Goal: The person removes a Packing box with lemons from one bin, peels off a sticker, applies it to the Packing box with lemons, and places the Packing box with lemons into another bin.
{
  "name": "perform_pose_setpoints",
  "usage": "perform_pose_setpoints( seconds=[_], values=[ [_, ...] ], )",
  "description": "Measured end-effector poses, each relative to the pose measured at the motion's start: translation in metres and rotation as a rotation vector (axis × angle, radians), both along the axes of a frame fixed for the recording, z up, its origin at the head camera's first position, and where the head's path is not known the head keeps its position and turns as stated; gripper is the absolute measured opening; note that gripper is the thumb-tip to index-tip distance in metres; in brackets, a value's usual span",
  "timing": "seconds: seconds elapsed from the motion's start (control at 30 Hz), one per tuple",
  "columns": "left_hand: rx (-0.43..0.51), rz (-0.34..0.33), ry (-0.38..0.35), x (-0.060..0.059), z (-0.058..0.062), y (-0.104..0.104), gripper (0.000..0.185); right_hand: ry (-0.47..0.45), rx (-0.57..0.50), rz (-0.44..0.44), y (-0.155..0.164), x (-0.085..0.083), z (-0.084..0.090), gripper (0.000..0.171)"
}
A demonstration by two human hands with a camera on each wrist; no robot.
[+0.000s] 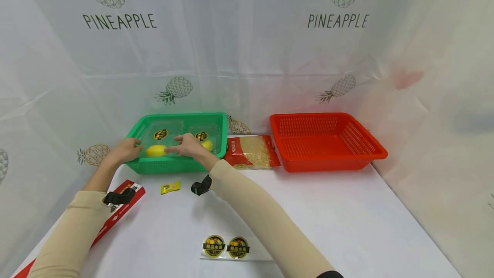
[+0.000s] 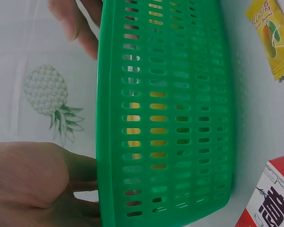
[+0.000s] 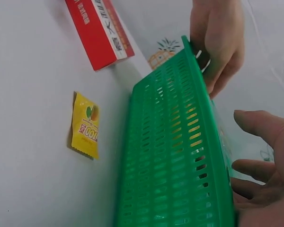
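A green plastic basket (image 1: 173, 167) stands at the back left of the table. In it lie clear plastic boxes with round black-and-gold stickers (image 1: 161, 134) and yellow, oval fruit (image 1: 156, 151). My left hand (image 1: 128, 149) reaches over the basket's left rim; in the left wrist view its fingertips are hidden behind the green wall. Over the front rim, my right hand (image 1: 190, 146) is spread beside the yellow fruit. Thumb and fingers of the right hand (image 3: 267, 161) stand apart in the right wrist view, nothing visible between them.
A red basket (image 1: 320, 164) stands at the back right. Between the baskets lies a red-and-clear bag (image 1: 252, 151). A small yellow packet (image 1: 170, 187) lies in front of the green basket, a red-and-white box (image 1: 119, 209) under the left forearm, a sticker strip (image 1: 226, 248) at the front.
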State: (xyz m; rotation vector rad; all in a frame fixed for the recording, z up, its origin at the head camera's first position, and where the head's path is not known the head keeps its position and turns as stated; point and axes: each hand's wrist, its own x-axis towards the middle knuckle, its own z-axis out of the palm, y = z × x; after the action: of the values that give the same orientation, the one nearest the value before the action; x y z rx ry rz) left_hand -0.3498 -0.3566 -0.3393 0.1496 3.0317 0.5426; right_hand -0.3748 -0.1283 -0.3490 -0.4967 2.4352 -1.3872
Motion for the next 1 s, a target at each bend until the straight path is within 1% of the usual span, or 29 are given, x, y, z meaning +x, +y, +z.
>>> perform_pose_setpoints(
  seconds=[0.07,0.17,0.37,0.53,0.63,0.83,1.0],
  values=[
    [-0.01,-0.014,0.006,0.0,0.0,0.0,0.047,-0.009,-0.001,0.015,0.0,0.0,-0.001,0.064],
    [-0.018,-0.015,0.002,-0.002,0.001,0.001,0.047,-0.01,-0.003,0.026,0.0,-0.001,-0.002,0.064],
    [-0.008,0.018,-0.082,-0.005,0.002,0.002,0.049,-0.003,0.034,0.025,0.0,-0.003,-0.002,0.063],
    [-0.032,0.01,-0.094,-0.009,0.002,0.001,0.049,0.011,0.058,0.036,0.0,-0.005,-0.003,0.064],
    [-0.037,0.005,-0.104,-0.011,0.001,0.002,0.05,0.036,0.098,0.03,0.0,-0.006,-0.005,0.063],
    [-0.019,0.036,-0.144,-0.013,0.0,0.002,0.05,0.097,0.173,0.04,-0.007,-0.003,-0.007,0.062],
    [-0.032,0.048,-0.146,-0.016,-0.002,0.002,0.047,0.097,0.227,0.022,-0.01,-0.002,-0.007,0.061]
  ],
)
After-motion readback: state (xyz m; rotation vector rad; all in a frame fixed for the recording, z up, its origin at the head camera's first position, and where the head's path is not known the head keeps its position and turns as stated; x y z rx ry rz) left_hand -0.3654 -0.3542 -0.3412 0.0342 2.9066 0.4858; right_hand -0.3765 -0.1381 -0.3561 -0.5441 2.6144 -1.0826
